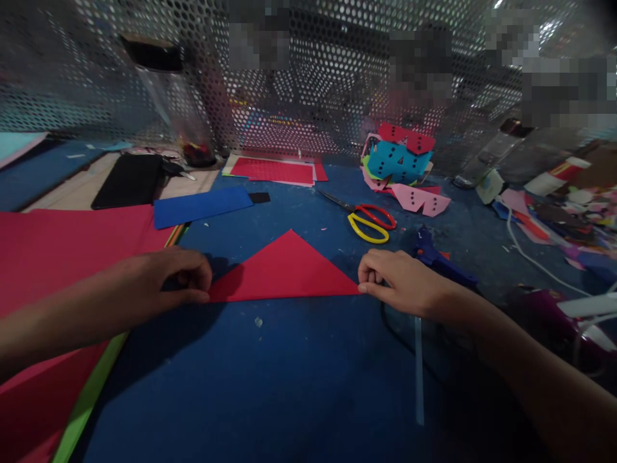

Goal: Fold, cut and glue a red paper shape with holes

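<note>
A red paper triangle (289,271) lies flat on the blue table (289,386), its peak pointing away from me and its long straight edge towards me. My left hand (180,280) pinches its left corner between thumb and fingers. At the opposite corner, the fingertips of my right hand (395,280) are closed on the paper's tip. Beyond the triangle, to the right, rest scissors (369,222) with one red and one yellow handle loop. A blue glue gun (441,257) lies just behind my right hand.
Large red sheets (72,251) are stacked at left, beside a blue strip (205,206) and a black phone (129,180). Cut red papers (272,170) and dotted paper shapes (400,161) sit at the back. A clear bottle (173,103) stands against the perforated metal panel (308,96). A glue stick (418,373) lies front right.
</note>
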The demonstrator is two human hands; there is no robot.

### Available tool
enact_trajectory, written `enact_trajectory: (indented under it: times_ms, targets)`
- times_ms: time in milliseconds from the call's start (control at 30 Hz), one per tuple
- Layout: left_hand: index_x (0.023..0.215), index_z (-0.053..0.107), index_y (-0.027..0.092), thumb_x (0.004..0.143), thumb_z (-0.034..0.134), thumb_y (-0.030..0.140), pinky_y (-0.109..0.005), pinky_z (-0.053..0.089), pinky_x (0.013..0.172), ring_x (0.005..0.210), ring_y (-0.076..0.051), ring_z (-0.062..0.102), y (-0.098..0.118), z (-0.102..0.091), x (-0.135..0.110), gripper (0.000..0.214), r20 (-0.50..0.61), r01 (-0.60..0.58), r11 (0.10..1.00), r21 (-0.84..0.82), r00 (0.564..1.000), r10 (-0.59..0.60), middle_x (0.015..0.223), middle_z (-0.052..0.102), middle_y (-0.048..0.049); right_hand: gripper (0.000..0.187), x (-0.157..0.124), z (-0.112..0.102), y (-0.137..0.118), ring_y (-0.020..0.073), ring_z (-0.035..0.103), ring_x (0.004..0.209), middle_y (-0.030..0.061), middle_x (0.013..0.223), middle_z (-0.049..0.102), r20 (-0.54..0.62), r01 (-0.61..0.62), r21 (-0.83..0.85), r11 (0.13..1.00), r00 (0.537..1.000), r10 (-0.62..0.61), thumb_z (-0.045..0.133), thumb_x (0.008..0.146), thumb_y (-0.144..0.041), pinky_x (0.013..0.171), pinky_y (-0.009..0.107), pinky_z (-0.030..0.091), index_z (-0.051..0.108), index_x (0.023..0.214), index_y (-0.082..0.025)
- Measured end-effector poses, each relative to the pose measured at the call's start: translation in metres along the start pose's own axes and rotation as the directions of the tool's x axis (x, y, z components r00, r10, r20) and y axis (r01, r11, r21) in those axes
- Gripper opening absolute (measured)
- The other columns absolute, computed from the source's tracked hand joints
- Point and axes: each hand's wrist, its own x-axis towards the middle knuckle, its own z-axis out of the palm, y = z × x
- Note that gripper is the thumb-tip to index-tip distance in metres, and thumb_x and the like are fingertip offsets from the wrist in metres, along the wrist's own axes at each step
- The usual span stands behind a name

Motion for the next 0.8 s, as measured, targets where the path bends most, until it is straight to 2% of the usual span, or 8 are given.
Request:
enact_trajectory:
  times_ms: [100, 300, 400, 533, 667, 800]
  targets:
    - [0.086, 0.067, 0.022, 0.085, 0.059, 0.043, -0.03, 0.044, 0.077, 0.086, -0.021, 0.06, -0.002, -0.002, 0.002, 0.023, 0.092, -0.05, 0.997, -0.066, 0.994, 0.056, 0.09, 0.068, -0.0014, 0.008, 0.001, 0.001, 0.002, 0.0153, 0.058, 0.08, -0.0005, 0.088, 0.065, 0.006, -0.001, 0.008, 1.0, 1.0, 0.001, 0.06, 0.092, -0.028, 0.072, 0.031, 0.034, 0.06, 0.087, -0.022]
    - [0.092, 0.071, 0.026, 0.093, 0.051, 0.032, -0.033, 0.046, 0.088, 0.098, -0.021, 0.061, -0.004, -0.001, 0.001, 0.021, 0.068, -0.252, 0.966, -0.058, 0.964, 0.255, 0.103, 0.068, -0.0039, 0.009, 0.001, 0.002, 0.003, 0.0158, 0.059, 0.081, -0.0001, 0.09, 0.065, 0.002, 0.005, -0.008, 1.0, 1.0, -0.005, 0.06, 0.092, -0.03, 0.074, 0.032, 0.035, 0.06, 0.087, -0.023]
    - [0.09, 0.071, 0.025, 0.094, 0.045, 0.028, -0.034, 0.048, 0.087, 0.097, -0.021, 0.062, 0.0, 0.003, -0.003, 0.027, 0.04, -0.296, 0.955, -0.017, 0.954, 0.297, 0.103, 0.068, -0.0048, 0.009, 0.001, 0.001, 0.003, 0.0165, 0.059, 0.082, 0.0004, 0.09, 0.066, 0.001, 0.0, -0.012, 1.0, 1.0, 0.0, 0.059, 0.092, -0.029, 0.074, 0.032, 0.036, 0.06, 0.087, -0.023]
    - [0.093, 0.07, 0.027, 0.093, 0.046, 0.027, -0.032, 0.051, 0.082, 0.096, -0.02, 0.063, 0.013, 0.014, -0.008, 0.023, -0.006, -0.293, 0.956, 0.004, 0.956, 0.293, 0.104, 0.069, -0.0035, 0.009, 0.001, 0.0, 0.002, 0.0168, 0.06, 0.082, 0.0011, 0.091, 0.066, 0.01, 0.002, -0.008, 1.0, 1.0, -0.002, 0.059, 0.093, -0.03, 0.074, 0.031, 0.037, 0.059, 0.088, -0.023]
    - [0.111, 0.068, 0.033, 0.092, 0.055, 0.039, -0.033, 0.054, 0.086, 0.11, -0.025, 0.063, 0.03, 0.027, -0.011, 0.024, -0.103, -0.249, 0.966, -0.066, 0.965, 0.242, 0.121, 0.067, -0.0032, 0.009, 0.001, 0.0, 0.002, 0.0167, 0.06, 0.082, 0.0014, 0.091, 0.066, 0.011, 0.005, -0.004, 1.0, 1.0, -0.005, 0.059, 0.093, -0.03, 0.073, 0.031, 0.037, 0.059, 0.087, -0.022]
    - [0.106, 0.069, 0.032, 0.095, 0.054, 0.043, -0.035, 0.052, 0.092, 0.111, -0.024, 0.062, 0.039, 0.032, -0.009, 0.022, -0.133, -0.24, 0.965, -0.106, 0.965, 0.225, 0.117, 0.068, -0.0023, 0.008, 0.001, -0.002, 0.001, 0.016, 0.06, 0.082, 0.001, 0.091, 0.066, 0.012, 0.008, 0.002, 1.0, 1.0, -0.008, 0.059, 0.093, -0.028, 0.072, 0.03, 0.037, 0.059, 0.087, -0.022]
